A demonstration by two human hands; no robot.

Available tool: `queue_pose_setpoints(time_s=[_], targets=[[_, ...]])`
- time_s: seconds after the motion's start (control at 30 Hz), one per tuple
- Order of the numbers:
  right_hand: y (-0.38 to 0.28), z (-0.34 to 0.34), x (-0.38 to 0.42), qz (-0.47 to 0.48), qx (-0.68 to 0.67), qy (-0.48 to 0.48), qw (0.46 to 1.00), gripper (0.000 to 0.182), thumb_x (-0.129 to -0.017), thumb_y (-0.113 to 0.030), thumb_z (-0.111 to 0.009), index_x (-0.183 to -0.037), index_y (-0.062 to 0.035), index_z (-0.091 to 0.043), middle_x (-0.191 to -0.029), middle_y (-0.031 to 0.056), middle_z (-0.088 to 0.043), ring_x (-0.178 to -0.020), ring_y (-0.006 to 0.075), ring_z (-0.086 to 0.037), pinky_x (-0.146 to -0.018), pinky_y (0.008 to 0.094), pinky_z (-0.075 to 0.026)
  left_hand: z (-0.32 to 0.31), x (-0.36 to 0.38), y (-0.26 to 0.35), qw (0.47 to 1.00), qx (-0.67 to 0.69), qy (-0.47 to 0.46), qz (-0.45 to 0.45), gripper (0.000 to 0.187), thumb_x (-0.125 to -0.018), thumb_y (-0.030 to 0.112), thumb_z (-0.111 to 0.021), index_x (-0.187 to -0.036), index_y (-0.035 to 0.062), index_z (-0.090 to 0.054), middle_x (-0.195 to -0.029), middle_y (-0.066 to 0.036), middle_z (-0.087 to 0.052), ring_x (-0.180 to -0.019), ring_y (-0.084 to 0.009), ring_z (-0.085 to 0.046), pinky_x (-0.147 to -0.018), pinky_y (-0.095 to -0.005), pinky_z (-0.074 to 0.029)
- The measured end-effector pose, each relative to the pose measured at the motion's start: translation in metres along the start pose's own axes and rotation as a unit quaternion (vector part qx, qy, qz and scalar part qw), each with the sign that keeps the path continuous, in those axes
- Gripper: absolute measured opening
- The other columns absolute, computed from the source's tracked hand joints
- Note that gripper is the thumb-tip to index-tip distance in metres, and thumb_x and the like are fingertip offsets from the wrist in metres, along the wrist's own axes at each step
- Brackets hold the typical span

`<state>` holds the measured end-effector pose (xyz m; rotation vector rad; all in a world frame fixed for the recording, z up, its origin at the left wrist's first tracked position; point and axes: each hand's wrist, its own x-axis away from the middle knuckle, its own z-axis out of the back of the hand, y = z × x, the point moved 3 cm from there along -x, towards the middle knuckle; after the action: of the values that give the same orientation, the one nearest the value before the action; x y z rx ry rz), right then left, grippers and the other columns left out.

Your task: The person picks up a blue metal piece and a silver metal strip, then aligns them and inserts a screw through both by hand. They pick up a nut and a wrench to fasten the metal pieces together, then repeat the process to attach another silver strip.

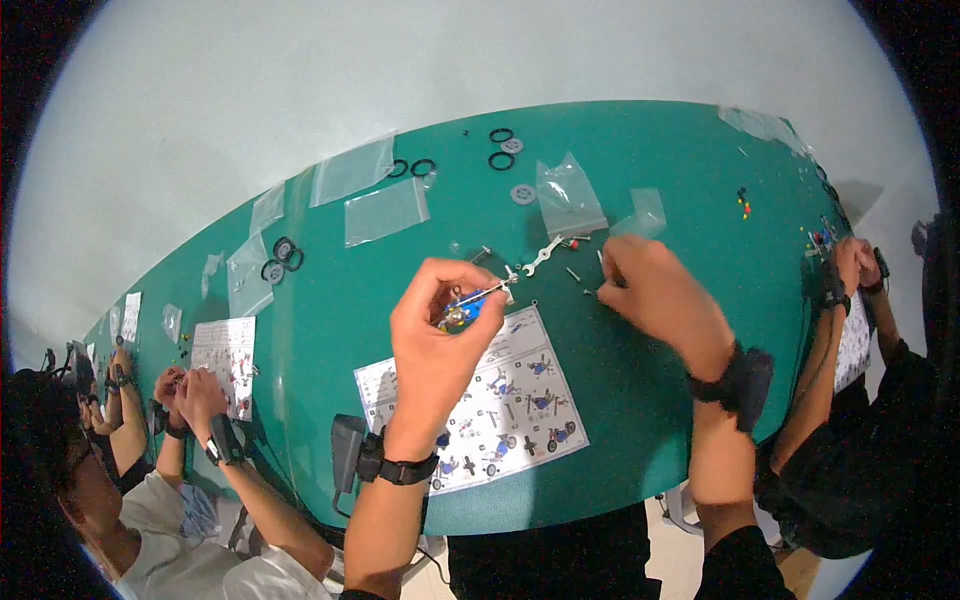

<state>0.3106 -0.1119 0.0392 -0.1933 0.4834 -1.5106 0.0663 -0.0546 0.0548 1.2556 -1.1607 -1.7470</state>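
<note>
My left hand (pixel 440 325) is closed around a small partly built model (pixel 462 310) with blue, yellow and silver metal parts. My right hand (pixel 660 290) hovers to the right with its thumb and fingers pinched together; what they hold, if anything, is too small to make out. Between the hands lies a pale flat wrench (pixel 543 257), with a few small screws (pixel 573 274) scattered nearby. Under my left forearm is a printed instruction sheet (pixel 530 400) with pictures of a motorcycle model.
Clear plastic bags (pixel 570 195), black rubber rings (pixel 501 161) and grey wheel discs (pixel 522 194) lie farther back on the green table (pixel 640 420). Co-workers' hands (pixel 200 395) are busy at the left; another person's hands (pixel 855 265) are at the right edge.
</note>
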Motion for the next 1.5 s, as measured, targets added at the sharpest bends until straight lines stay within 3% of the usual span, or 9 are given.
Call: queue_pose_setpoints(time_s=[0.1, 0.2, 0.4, 0.5, 0.8, 0.9, 1.1, 1.2, 1.5], targets=[[0.01, 0.02, -0.01, -0.047, -0.177, -0.019, 0.983, 0.024, -0.085, -0.013, -0.076, -0.099, -0.0002, -0.062, -0.082, 0.0115, -0.061, -0.079, 0.0267, -0.064, -0.072, 0.0415, -0.052, 0.001, -0.001, 0.001, 1.0, 0.001, 0.005, -0.001, 0.02, -0.085, -0.005, -0.075, -0.099, 0.0036, -0.065, -0.095, -0.002, -0.068, -0.09, -0.009, -0.064, -0.084, -0.0247, -0.051], [0.019, 0.026, -0.01, -0.075, -0.131, -0.008, 0.989, 0.028, -0.084, -0.012, -0.078, -0.106, -0.0002, -0.065, -0.086, 0.0099, -0.062, -0.079, 0.0218, -0.062, -0.073, 0.0384, -0.051, 0.002, -0.001, 0.004, 1.0, -0.003, 0.003, 0.002, 0.02, -0.084, -0.005, -0.075, -0.099, 0.0037, -0.065, -0.096, -0.002, -0.068, -0.09, -0.0089, -0.065, -0.084, -0.0247, -0.051], [0.025, 0.005, -0.017, -0.048, -0.107, -0.014, 0.993, 0.038, -0.08, -0.018, -0.083, -0.112, -0.0042, -0.069, -0.094, 0.0153, -0.066, -0.09, 0.0326, -0.064, -0.079, 0.0427, -0.051, 0.0, -0.001, 0.004, 1.0, 0.017, 0.001, -0.002, 0.019, -0.086, -0.005, -0.075, -0.099, 0.0033, -0.065, -0.095, -0.002, -0.068, -0.09, -0.0087, -0.065, -0.083, -0.0245, -0.051], [0.028, 0.004, -0.018, -0.037, -0.102, -0.029, 0.994, 0.039, -0.08, -0.013, -0.082, -0.116, -0.0036, -0.07, -0.093, 0.0099, -0.062, -0.081, 0.0229, -0.06, -0.072, 0.0356, -0.05, 0.003, -0.001, 0.006, 1.0, 0.014, 0.006, 0.006, 0.019, -0.086, -0.005, -0.075, -0.1, 0.0032, -0.065, -0.095, -0.002, -0.068, -0.089, -0.0085, -0.065, -0.082, -0.0247, -0.051], [0.016, 0.009, -0.017, -0.044, -0.11, -0.047, 0.992, 0.036, -0.081, -0.007, -0.08, -0.113, -0.0023, -0.064, -0.089, 0.01, -0.063, -0.079, 0.0221, -0.061, -0.071, 0.0353, -0.052, 0.0, 0.0, 0.006, 1.0, 0.009, -0.008, -0.003, 0.02, -0.086, -0.005, -0.076, -0.099, 0.0032, -0.064, -0.096, -0.001, -0.067, -0.09, -0.0076, -0.064, -0.082, -0.024, -0.051], [0.017, 0.004, -0.016, -0.02, -0.182, -0.036, 0.982, 0.031, -0.082, -0.006, -0.078, -0.108, -0.0008, -0.062, -0.085, 0.0156, -0.067, -0.077, 0.0313, -0.067, -0.068, 0.041, -0.053, -0.003, 0.001, 0.005, 1.0, 0.003, -0.005, -0.027, 0.02, -0.083, -0.006, -0.076, -0.097, 0.003, -0.065, -0.094, -0.003, -0.068, -0.089, -0.0111, -0.065, -0.08, -0.0257, -0.051], [-0.002, -0.003, -0.014, 0.045, -0.182, 0.012, 0.982, 0.02, -0.087, -0.003, -0.07, -0.106, 0.0006, -0.063, -0.09, 0.0167, -0.07, -0.081, 0.0316, -0.07, -0.071, 0.0418, -0.054, -0.003, 0.001, 0.013, 0.96, -0.15, 0.001, -0.236, 0.025, -0.073, -0.008, -0.078, -0.092, 0.0029, -0.066, -0.092, -0.01, -0.069, -0.087, -0.0273, -0.065, -0.078, -0.0359, -0.051], [-0.011, -0.001, -0.018, 0.136, -0.183, 0.096, 0.969, 0.015, -0.091, -0.003, -0.066, -0.106, -0.0002, -0.064, -0.091, 0.0153, -0.07, -0.081, 0.0277, -0.069, -0.07, 0.039, -0.053, -0.002, 0.001, 0.017, 0.946, -0.176, 0.0, -0.273, 0.026, -0.073, -0.009, -0.077, -0.091, 0.0042, -0.065, -0.092, -0.01, -0.071, -0.088, -0.026, -0.067, -0.08, -0.0353, -0.052], [-0.05, -0.002, -0.013, -0.036, -0.462, -0.06, 0.884, 0.014, -0.101, -0.008, -0.051, -0.099, -0.0003, -0.063, -0.087, 0.0068, -0.065, -0.081, 0.0149, -0.06, -0.071, 0.0291, -0.048, -0.006, 0.001, 0.018, 0.931, -0.191, -0.029, -0.311, 0.032, -0.067, -0.011, -0.079, -0.092, 0.0024, -0.066, -0.093, -0.01, -0.067, -0.089, -0.0303, -0.064, -0.079, -0.0394, -0.052]])
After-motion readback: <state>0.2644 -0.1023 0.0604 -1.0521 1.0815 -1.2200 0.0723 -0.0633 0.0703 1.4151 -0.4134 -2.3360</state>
